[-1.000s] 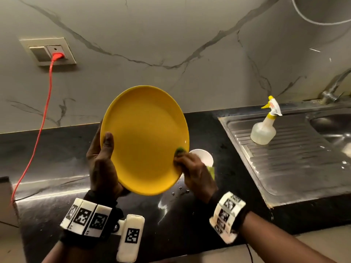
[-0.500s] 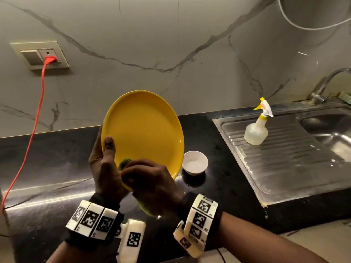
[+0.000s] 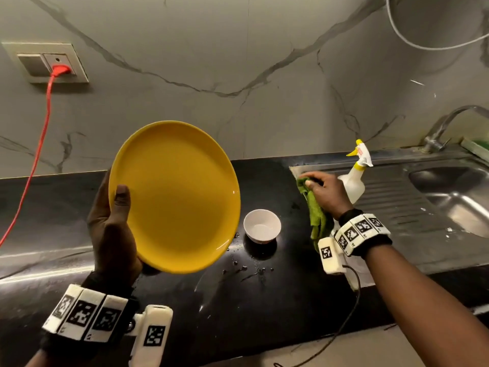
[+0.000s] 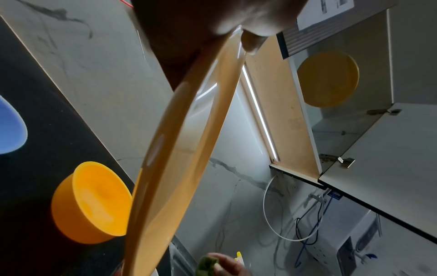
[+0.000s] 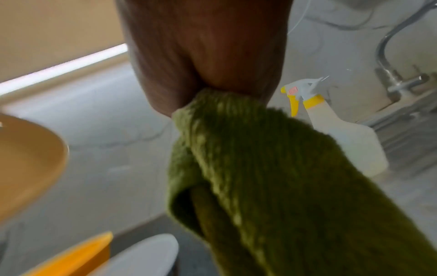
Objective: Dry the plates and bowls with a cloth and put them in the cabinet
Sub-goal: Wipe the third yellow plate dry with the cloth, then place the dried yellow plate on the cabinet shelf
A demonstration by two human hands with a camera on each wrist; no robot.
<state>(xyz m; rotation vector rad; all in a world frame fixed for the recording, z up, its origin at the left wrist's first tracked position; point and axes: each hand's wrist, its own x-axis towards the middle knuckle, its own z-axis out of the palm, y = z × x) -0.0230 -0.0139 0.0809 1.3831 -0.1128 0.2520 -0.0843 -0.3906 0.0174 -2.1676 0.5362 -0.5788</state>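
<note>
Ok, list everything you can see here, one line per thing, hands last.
plate: one, yellow, held up over the counter
plate in cabinet: one, yellow, on the open shelf
bowl: one, white, on the counter
bowl, orange: one, on the counter
bowl, blue: one, on the counter
cloth: one, green
spray bottle: one, white and yellow, on the drainboard
tap: one, metal
cable: one, red, plugged in
left hand: holds plate
right hand: holds cloth

Grey marble wall (image 3: 238, 62) behind black countertop (image 3: 264, 300); steel sink (image 3: 449, 192) right; light strip (image 4: 258, 115) under cabinet.
</note>
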